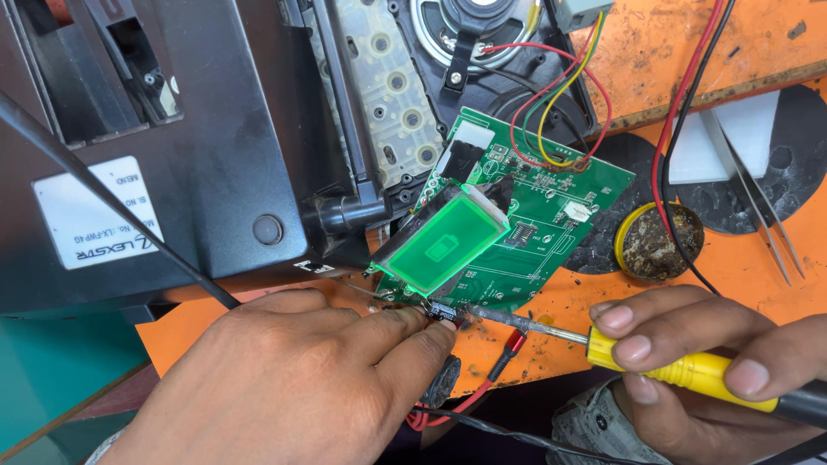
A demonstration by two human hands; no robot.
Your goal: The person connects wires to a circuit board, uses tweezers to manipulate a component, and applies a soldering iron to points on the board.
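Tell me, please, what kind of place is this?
Probably an electronics repair bench. An opened black plastic device casing lies on a stained orange worktop, its green circuit board exposed. The right hand holds a yellow-handled soldering iron; metal tweezers lie nearby.

Circuit board [534,232]: green laminate, semi-gloss, w/ glossy green display panel [444,237]. Soldering iron [603,349]: yellow plastic grip, smooth; metal shaft dull, discoloured. Housing [215,146]: black plastic, matt, w/ white paper label [99,211]. Keypad membrane [392,86]: translucent rubber. Tweezers [762,207]: bright polished metal. Bench top [655,43]: orange, scuffed, rough. Tin [652,241]: yellow rim, crusty brown contents.
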